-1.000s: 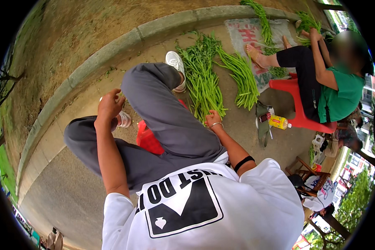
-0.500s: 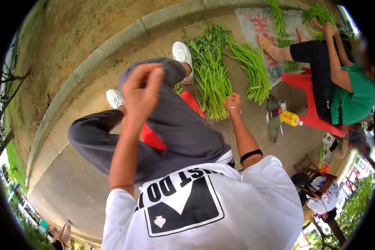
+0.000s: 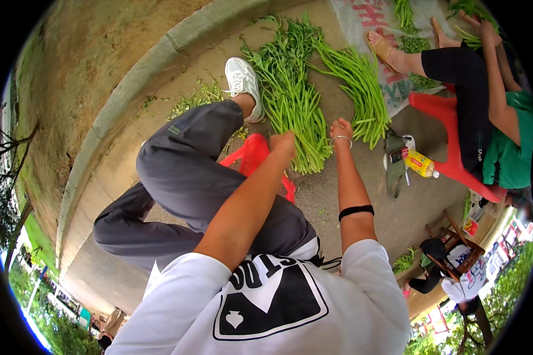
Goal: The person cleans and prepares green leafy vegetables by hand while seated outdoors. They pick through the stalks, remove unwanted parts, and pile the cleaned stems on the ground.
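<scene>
A long leafy bundle of green stems lies on the pavement, with a second bunch of bare green stems to its right. My left hand reaches to the lower left side of the leafy bundle, fingers turned down and hidden. My right hand, with a bracelet at the wrist, is curled closed at that bundle's right side, between the two bunches; what it holds, if anything, is too small to make out. A red plastic stool shows under my raised leg, beside my left hand.
A person in green sits on a red stool at right, holding greens. A printed sack carries more stems. A yellow bottle and green bag lie nearby. A curb curves at left; a wooden chair stands lower right.
My left hand has swung from over my leg to the right, down to the leafy bundle. My right hand has moved slightly up and right. My legs have shifted, showing more of the red stool.
</scene>
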Motion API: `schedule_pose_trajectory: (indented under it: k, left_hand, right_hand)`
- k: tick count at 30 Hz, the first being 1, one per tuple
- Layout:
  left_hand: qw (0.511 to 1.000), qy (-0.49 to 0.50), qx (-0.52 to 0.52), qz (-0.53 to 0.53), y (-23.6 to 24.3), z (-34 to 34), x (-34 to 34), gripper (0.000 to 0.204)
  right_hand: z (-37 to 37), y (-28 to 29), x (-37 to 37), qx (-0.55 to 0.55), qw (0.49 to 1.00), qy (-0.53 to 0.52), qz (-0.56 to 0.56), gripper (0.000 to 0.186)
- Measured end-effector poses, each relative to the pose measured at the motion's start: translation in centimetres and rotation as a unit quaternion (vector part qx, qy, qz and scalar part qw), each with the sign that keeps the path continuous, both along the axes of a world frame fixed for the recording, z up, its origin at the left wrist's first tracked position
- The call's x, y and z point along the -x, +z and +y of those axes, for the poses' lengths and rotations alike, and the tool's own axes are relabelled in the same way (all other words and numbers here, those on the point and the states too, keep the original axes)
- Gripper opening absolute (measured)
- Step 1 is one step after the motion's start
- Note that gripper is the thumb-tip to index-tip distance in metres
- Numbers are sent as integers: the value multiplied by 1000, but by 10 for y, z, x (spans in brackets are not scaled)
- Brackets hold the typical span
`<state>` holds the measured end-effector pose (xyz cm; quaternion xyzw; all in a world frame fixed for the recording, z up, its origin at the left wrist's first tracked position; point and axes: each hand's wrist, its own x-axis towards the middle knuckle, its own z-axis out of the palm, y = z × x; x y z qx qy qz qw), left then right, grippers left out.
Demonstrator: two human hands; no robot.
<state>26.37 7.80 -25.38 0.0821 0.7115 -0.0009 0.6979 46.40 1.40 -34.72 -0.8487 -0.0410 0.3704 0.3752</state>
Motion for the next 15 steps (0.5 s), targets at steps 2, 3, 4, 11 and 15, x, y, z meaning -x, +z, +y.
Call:
schedule_pose_trajectory:
  k: [2,3,4,11,15]
  left_hand:
    - [997,52,10,48,-21,-2,2,44]
    - [993,83,8,77,-30,-5,1,48]
    - [988,114,5,107,-39,-8,2,52]
    - [982,102,3,158,-116,-45,3,69]
    - [974,112,-9,197,-134,-51,2,69]
  right_hand:
    - [0,-13,-3,24,999,36,-33,35]
    - [4,-11,0,42,995,68,-55,37]
    - [6,-9,6,59,990,100,-77,39]
    - [2,-51,2,76,981,153,-92,50]
    - [17,-55,7,78,974,186,-105,55]
